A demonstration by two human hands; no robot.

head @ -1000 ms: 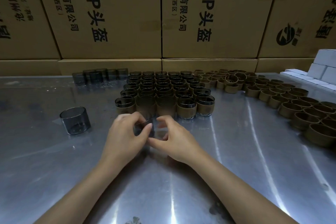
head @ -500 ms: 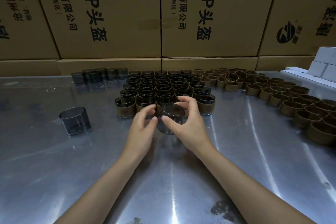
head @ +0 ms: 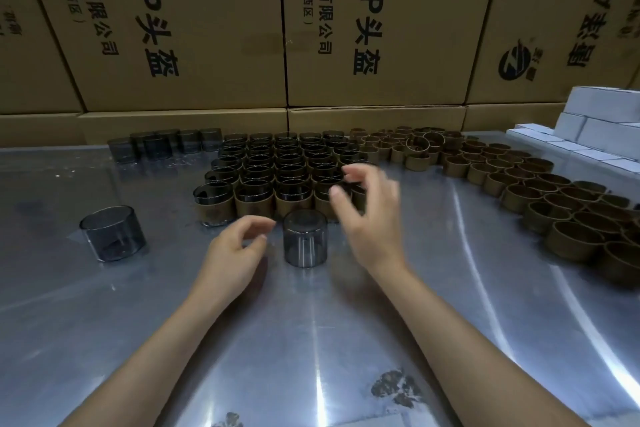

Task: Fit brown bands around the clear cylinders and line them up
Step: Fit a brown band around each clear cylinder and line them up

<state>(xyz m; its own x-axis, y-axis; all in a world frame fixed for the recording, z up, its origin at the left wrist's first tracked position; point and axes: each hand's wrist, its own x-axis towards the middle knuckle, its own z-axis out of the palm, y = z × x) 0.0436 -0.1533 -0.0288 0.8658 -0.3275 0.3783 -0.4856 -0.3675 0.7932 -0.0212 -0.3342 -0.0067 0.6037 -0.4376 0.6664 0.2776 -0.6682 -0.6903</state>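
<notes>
Where both hands were pinched around a clear cylinder half a second ago, that cylinder [head: 305, 238] now stands alone on the metal table [head: 433, 288], upright and unbanded, just in front of the front row of finished pieces. The left hand [head: 235, 253] has let go and sits just beside it on the left, fingers loosely curled and holding nothing. The right hand [head: 367, 215] has lifted away, blurred with motion, fingers spread and empty, over the right end of the block of banded cylinders [head: 277, 180]. By my reading the cylinder has been set down ready and the right hand is heading for a brown band from the loose bands [head: 540, 198] that curve along the table's right side; no band has been fitted to this cylinder yet. Another bare cylinder [head: 112, 233] waits well apart to the left, and a short row of spare cylinders [head: 166, 146] stands at the back left beside the block. Open room lies in front of the standing cylinder and towards the person, and also between the block and the bands. It is tighter behind, where the front row stands close and a careless sweep could knock the lined-up pieces. Cardboard boxes [head: 207, 28] wall off the far edge, and white boxes [head: 595, 128] crowd the far right corner.
</notes>
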